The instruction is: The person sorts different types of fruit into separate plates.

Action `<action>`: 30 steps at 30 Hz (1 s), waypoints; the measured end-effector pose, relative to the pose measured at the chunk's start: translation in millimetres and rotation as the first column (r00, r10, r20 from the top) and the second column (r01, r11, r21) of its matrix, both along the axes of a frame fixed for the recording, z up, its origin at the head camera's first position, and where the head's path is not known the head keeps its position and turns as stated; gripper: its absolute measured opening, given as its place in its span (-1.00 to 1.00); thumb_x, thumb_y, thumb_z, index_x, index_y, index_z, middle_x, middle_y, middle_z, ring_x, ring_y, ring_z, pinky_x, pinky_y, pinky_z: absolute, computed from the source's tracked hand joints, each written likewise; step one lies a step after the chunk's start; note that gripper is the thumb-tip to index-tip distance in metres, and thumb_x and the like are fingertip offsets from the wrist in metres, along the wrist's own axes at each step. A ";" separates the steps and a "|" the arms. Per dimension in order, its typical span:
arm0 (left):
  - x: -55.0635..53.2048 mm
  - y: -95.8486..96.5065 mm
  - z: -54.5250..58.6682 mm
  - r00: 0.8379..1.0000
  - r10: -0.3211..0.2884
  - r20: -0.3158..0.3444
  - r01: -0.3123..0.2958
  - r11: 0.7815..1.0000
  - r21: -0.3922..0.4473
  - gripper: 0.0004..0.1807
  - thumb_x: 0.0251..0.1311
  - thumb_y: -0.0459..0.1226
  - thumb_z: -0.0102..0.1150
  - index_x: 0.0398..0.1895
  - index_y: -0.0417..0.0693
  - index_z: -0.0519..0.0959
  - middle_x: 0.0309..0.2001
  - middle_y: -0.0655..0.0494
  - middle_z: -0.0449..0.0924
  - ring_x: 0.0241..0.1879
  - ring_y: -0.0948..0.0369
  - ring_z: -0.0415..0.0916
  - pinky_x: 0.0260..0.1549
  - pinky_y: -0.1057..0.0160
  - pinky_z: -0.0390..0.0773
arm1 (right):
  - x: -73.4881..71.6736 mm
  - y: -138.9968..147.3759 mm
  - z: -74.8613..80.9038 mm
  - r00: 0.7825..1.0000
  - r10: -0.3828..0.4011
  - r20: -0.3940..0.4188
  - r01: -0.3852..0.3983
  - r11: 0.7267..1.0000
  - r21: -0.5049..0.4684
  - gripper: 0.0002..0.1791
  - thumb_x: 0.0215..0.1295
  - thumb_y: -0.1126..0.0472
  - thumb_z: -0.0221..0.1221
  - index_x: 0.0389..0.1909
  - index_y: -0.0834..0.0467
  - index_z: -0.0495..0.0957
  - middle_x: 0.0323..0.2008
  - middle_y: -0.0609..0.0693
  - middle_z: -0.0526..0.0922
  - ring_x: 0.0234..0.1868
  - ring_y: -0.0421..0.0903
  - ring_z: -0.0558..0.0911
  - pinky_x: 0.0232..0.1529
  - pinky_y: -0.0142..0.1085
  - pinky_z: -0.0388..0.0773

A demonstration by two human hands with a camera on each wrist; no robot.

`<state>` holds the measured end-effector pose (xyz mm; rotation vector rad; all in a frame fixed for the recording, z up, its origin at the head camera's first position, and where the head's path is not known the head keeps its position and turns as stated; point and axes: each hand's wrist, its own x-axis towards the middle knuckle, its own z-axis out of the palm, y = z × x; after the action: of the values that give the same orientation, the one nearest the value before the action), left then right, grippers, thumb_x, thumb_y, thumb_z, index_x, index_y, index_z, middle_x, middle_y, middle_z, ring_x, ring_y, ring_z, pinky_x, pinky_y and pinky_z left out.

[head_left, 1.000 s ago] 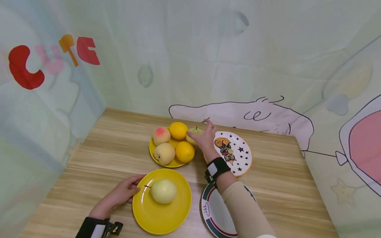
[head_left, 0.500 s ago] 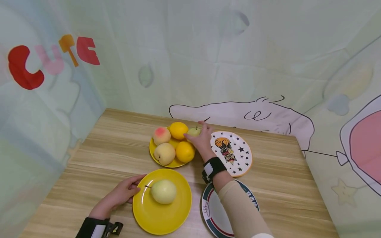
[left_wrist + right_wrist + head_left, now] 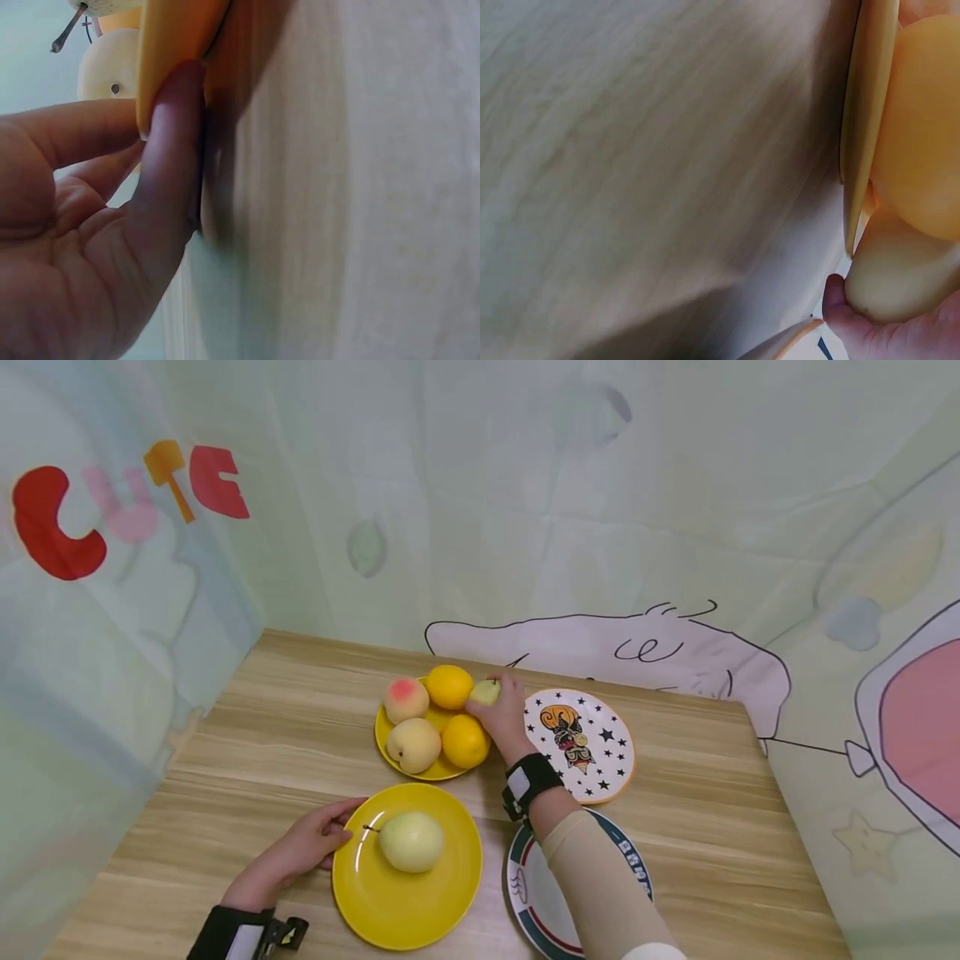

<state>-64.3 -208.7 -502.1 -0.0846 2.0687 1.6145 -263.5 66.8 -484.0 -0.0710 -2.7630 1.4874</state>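
Note:
My left hand pinches the left rim of the front yellow plate, with the rim between thumb and fingers in the left wrist view. A pale green pear with a dark stem lies on that plate. At the back yellow plate, my right hand grips another pale green pear at the plate's right side; the hand partly covers it. The right wrist view shows the thumb curled against this pear. Beside it are two yellow lemons and two peaches, one with a red blush.
A white plate with black stars and an orange cat picture lies right of the fruit plate. In front of it, a white plate with a blue and red rim is partly under my right forearm. A printed cloth wall borders the wooden table.
My right hand has moved left and its fingers have closed round the pear on the back plate. My left hand has stayed at the front plate's rim.

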 end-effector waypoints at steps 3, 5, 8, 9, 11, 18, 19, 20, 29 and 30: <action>-0.2 -0.4 1.0 1.000 -0.008 -0.007 0.008 1.000 0.022 -0.46 0.34 -0.40 -0.07 0.39 -0.22 0.19 -0.05 -0.17 0.48 -0.26 0.14 0.53 -0.40 0.11 0.65 | -1.1 -0.8 -0.2 1.000 -0.006 -0.014 0.006 1.000 0.008 -0.37 -0.07 0.10 0.37 0.07 0.05 0.36 0.09 0.13 0.29 -0.01 0.07 0.39 -0.02 -0.09 0.47; -0.3 -0.1 1.4 1.000 -0.011 -0.011 0.011 1.000 0.027 -0.46 0.34 -0.40 -0.08 0.39 -0.23 0.18 -0.05 -0.17 0.47 -0.26 0.14 0.53 -0.39 0.11 0.65 | -0.9 -0.8 -0.5 1.000 -0.017 -0.021 0.017 1.000 0.006 -0.37 -0.08 0.11 0.37 0.06 0.06 0.37 0.07 0.12 0.31 -0.02 0.06 0.39 -0.02 -0.10 0.47; -0.3 0.4 1.9 1.000 -0.011 -0.014 0.012 1.000 0.029 -0.46 0.34 -0.41 -0.08 0.39 -0.23 0.18 -0.05 -0.17 0.47 -0.26 0.14 0.52 -0.40 0.11 0.66 | 0.4 -0.1 -0.2 0.999 -0.028 -0.023 0.028 1.000 -0.002 -0.35 -0.10 0.11 0.38 0.08 0.08 0.38 0.05 0.10 0.32 -0.03 0.05 0.39 -0.03 -0.11 0.48; -0.1 0.4 2.0 1.000 -0.011 -0.015 0.011 1.000 0.025 -0.46 0.34 -0.41 -0.08 0.39 -0.23 0.19 -0.06 -0.17 0.47 -0.26 0.14 0.52 -0.40 0.12 0.66 | 1.1 0.4 0.8 0.999 -0.032 -0.020 0.032 0.999 -0.009 -0.33 -0.11 0.12 0.38 0.09 0.09 0.38 0.04 0.10 0.32 -0.03 0.05 0.39 -0.03 -0.11 0.48; 0.4 0.4 1.8 1.000 -0.010 -0.016 0.010 1.000 0.013 -0.46 0.34 -0.41 -0.08 0.39 -0.22 0.20 -0.07 -0.16 0.47 -0.26 0.15 0.52 -0.40 0.13 0.65 | 2.1 1.7 2.9 0.999 -0.038 -0.014 0.038 0.999 -0.013 -0.31 -0.12 0.12 0.39 0.11 0.08 0.38 0.03 0.11 0.33 -0.03 0.06 0.40 -0.03 -0.11 0.49; 1.3 -1.5 -0.9 1.000 -0.007 -0.015 0.007 1.000 0.008 -0.46 0.34 -0.40 -0.07 0.39 -0.21 0.19 -0.05 -0.16 0.47 -0.26 0.14 0.51 -0.41 0.12 0.65 | 3.6 9.4 8.5 0.998 -0.045 -0.032 0.044 0.999 -0.028 -0.27 -0.15 0.18 0.39 0.16 0.13 0.39 0.05 0.15 0.34 -0.02 0.08 0.40 0.01 -0.09 0.48; 1.2 -1.7 -0.8 1.000 -0.008 -0.016 0.008 1.000 0.015 -0.46 0.34 -0.40 -0.07 0.39 -0.21 0.19 -0.05 -0.16 0.47 -0.26 0.14 0.51 -0.40 0.12 0.65 | 3.9 10.5 8.7 0.998 -0.045 -0.035 0.044 0.998 -0.035 -0.28 -0.15 0.19 0.38 0.15 0.12 0.39 0.06 0.15 0.34 -0.02 0.07 0.40 0.01 -0.09 0.48; 1.0 -1.9 -0.7 1.000 -0.009 -0.018 0.009 1.000 0.020 -0.46 0.34 -0.40 -0.08 0.39 -0.22 0.18 -0.05 -0.17 0.47 -0.26 0.14 0.51 -0.41 0.12 0.65 | 4.4 11.7 9.2 0.998 -0.048 -0.038 0.046 0.998 -0.043 -0.28 -0.16 0.19 0.38 0.14 0.11 0.40 0.07 0.15 0.34 -0.03 0.07 0.40 0.00 -0.09 0.48; 1.1 -1.5 0.5 1.000 -0.013 -0.019 0.013 1.000 0.011 -0.46 0.34 -0.39 -0.07 0.39 -0.21 0.20 -0.07 -0.15 0.47 -0.27 0.15 0.50 -0.42 0.14 0.65 | 10.2 19.8 16.3 0.996 -0.060 -0.061 0.056 0.996 -0.074 -0.33 -0.18 0.22 0.37 0.08 0.04 0.40 0.04 0.10 0.38 -0.05 0.04 0.39 -0.10 -0.14 0.44; 1.0 -1.5 0.6 1.000 -0.011 -0.018 0.012 1.000 0.009 -0.46 0.34 -0.39 -0.07 0.39 -0.20 0.20 -0.07 -0.14 0.47 -0.27 0.15 0.50 -0.41 0.14 0.65 | 11.5 20.5 18.0 0.996 -0.059 -0.067 0.054 0.995 -0.078 -0.33 -0.18 0.23 0.36 0.08 0.04 0.41 0.03 0.10 0.39 -0.06 0.04 0.39 -0.10 -0.15 0.43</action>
<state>-63.2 -210.3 -501.5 -0.0555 2.0714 1.6229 -252.1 87.4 -466.0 -0.0953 -2.6277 1.5503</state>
